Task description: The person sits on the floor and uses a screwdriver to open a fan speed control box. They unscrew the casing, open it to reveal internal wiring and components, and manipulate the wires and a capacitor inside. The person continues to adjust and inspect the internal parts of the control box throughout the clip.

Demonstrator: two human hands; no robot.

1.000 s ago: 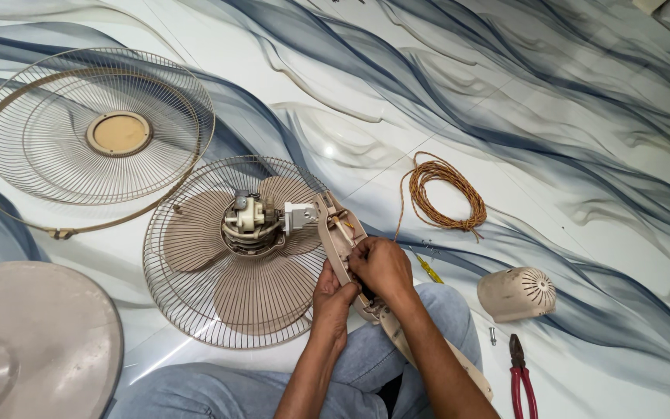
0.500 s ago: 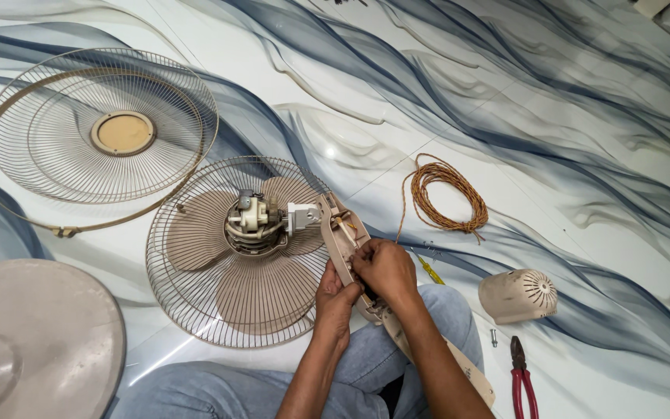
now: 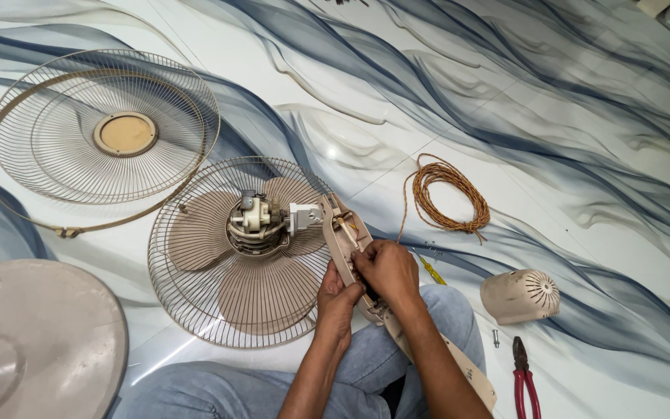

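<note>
left hand (image 3: 337,292): grip closed around the beige fan neck (image 3: 344,240) | right hand (image 3: 388,270): fingers pinch inside its open cavity | neck: just right of the fan motor (image 3: 257,221), across the lap | pliers (image 3: 523,380): far right of motor

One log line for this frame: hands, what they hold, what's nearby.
left hand: grips fan neck | right hand: on fan neck | nearby: motor, wire coil, pliers
</note>
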